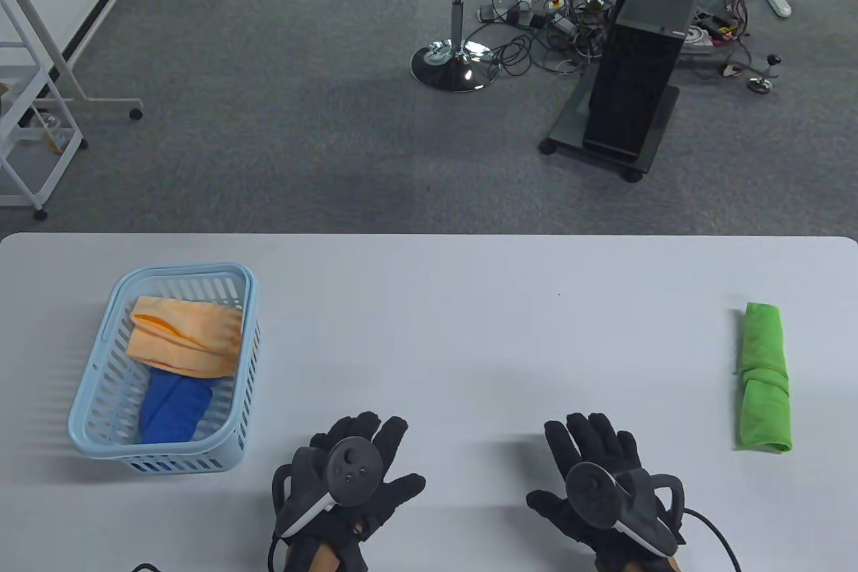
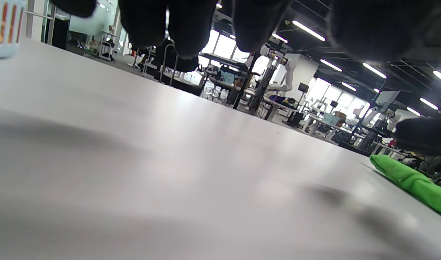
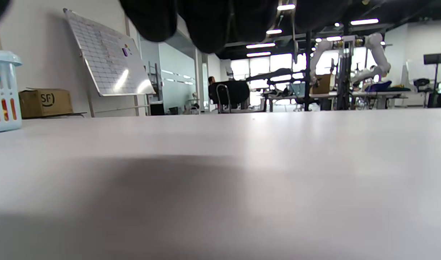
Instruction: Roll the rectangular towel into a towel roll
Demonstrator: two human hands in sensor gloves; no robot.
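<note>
Evidently, step in hand: nothing is gripped, so the next move is judged to be fetching a towel to roll.
Left hand: palm down over the tabletop near its front edge, fingers spread, holding nothing.
Right hand: likewise flat and splayed, palm down, empty, well apart from the left.
Green towel: lies at the far right of the tabletop, already rolled into a long bundle, one flap crossing it diagonally; well apart from both hands.
Basket: pale blue slotted plastic, at the left, just beside the left hand's reach.
Orange towel: folded loosely in the basket, lying over the blue one.
Blue towel: crumpled at the basket's near end, partly covered.
Judgement of progress: one roll looks done; the basket towels seem still to do.
Doing it well: lift the orange towel first since it lies on top, spread it flat in the middle of the tabletop, square the edges, then roll from a short end with both hands pressing evenly so the roll stays tight and straight.
Materials: towels look soft, plush microfibre that will slump and crease; the tabletop is smooth, matt grey-white, so cloth may slide while rolling.
Risk: a loose start gives a lopsided roll.
</note>
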